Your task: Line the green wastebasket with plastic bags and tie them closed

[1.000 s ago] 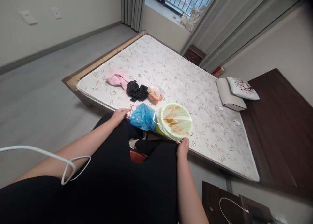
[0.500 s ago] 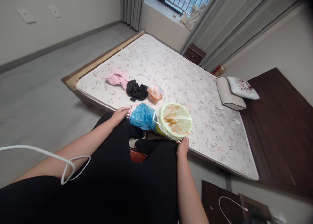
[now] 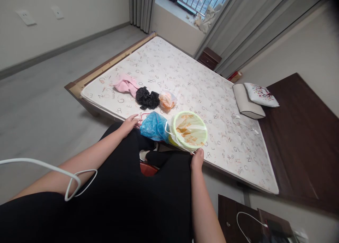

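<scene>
A light green trash bin with a clear, brown-stained plastic liner rests at the near edge of the bed, its mouth facing me. Left of it, touching, is a crumpled blue plastic bag. My left hand lies at the mattress edge beside the blue bag, fingers stretched out and partly spread, next to a thin red-edged item. Just below the bin's rim is my right hand, close to the liner's lower edge; its fingers are mostly hidden. Behind lie a black plastic bag and an orange-and-clear bag.
A pink cloth lies on the letter-printed mattress. Pillows are by the dark headboard. A nightstand stands at lower right. A white cable crosses my left arm.
My left hand's fingers have lifted and spread slightly beside the blue bag. The right hand and the bin look unchanged, and the view has shifted very little.
</scene>
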`<move>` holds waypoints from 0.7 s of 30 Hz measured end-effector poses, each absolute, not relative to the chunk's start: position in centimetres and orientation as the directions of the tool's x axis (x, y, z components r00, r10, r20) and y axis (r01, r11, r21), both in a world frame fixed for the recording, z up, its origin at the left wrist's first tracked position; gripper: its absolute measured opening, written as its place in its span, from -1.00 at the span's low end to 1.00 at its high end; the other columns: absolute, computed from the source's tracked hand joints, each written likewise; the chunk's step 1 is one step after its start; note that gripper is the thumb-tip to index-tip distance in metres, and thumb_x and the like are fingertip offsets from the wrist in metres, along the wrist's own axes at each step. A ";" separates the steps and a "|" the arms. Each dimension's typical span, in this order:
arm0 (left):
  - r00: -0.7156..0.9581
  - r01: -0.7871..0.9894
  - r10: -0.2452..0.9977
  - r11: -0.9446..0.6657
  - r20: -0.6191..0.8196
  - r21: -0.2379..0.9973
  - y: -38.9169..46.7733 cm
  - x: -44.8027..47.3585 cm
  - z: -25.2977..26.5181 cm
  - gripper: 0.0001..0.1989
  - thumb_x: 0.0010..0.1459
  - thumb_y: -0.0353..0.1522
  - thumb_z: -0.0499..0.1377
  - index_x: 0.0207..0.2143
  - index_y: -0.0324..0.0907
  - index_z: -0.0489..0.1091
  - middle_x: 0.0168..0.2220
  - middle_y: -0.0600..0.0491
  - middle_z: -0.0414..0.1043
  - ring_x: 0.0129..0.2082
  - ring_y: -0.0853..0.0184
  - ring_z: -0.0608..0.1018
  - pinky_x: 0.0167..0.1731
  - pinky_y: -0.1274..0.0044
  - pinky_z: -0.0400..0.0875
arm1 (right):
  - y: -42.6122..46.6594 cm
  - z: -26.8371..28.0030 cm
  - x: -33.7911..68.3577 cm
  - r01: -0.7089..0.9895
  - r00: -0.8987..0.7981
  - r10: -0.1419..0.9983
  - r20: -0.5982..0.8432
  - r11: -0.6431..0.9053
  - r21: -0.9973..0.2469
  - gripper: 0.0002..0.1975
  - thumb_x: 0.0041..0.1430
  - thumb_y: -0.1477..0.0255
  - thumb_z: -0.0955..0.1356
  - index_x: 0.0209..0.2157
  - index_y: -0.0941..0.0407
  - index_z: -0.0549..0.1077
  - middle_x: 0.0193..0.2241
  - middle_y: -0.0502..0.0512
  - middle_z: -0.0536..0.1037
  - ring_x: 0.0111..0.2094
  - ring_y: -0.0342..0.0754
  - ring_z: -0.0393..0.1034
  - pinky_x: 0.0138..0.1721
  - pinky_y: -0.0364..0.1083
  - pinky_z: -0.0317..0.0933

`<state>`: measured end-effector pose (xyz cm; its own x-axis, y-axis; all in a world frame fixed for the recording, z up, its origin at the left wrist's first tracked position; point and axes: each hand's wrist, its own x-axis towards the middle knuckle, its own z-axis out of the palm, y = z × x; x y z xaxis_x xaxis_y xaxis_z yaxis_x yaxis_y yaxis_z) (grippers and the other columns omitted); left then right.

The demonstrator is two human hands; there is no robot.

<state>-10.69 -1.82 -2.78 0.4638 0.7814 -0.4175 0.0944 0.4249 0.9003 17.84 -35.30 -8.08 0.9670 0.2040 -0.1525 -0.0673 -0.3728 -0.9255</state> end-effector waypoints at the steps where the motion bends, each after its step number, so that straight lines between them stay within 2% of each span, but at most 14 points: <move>1: 0.469 0.099 0.780 0.420 -0.414 0.902 -1.9 -10.7 -2.7 -0.34 0.12 -0.35 0.23 0.28 -0.32 0.28 0.03 -0.22 0.55 -0.30 0.33 0.63 -0.37 0.57 0.47 | -35.3 -8.1 17.9 -0.069 0.967 0.203 -0.155 -0.374 -0.925 -0.46 0.28 -0.06 0.18 -0.06 0.10 0.41 -0.15 0.11 0.52 -0.22 -0.03 0.46 -0.34 -0.10 0.38; 4: 0.481 0.108 0.776 0.409 -0.408 0.906 -2.0 -10.7 -2.4 -0.46 0.10 -0.30 0.25 0.14 -0.29 0.39 0.01 -0.18 0.55 -0.30 0.33 0.62 -0.37 0.56 0.47 | -35.3 -8.1 17.9 -0.076 0.966 0.201 -0.161 -0.374 -0.924 -0.46 0.29 -0.04 0.17 -0.05 0.10 0.42 -0.14 0.11 0.52 -0.21 -0.03 0.46 -0.34 -0.10 0.38; 10: 0.493 0.122 0.760 0.421 -0.423 0.899 -1.8 -10.7 -2.8 -0.52 0.01 -0.27 0.30 0.00 -0.24 0.42 -0.11 -0.10 0.58 -0.32 0.30 0.62 -0.34 0.51 0.48 | -35.2 -8.2 17.9 -0.086 0.965 0.203 -0.166 -0.352 -0.932 -0.47 0.28 -0.02 0.18 -0.04 0.11 0.42 -0.13 0.12 0.53 -0.21 -0.04 0.46 -0.36 -0.11 0.37; 21: 0.509 0.139 0.747 0.420 -0.428 0.897 -1.4 -10.8 -4.1 -0.62 -0.01 -0.33 0.28 -0.08 -0.21 0.45 -0.19 -0.03 0.59 -0.33 0.33 0.62 -0.33 0.54 0.46 | -35.2 -8.0 17.8 -0.088 0.966 0.202 -0.165 -0.343 -0.935 -0.50 0.28 -0.01 0.19 -0.07 0.11 0.42 -0.14 0.10 0.53 -0.25 -0.07 0.46 -0.37 -0.13 0.37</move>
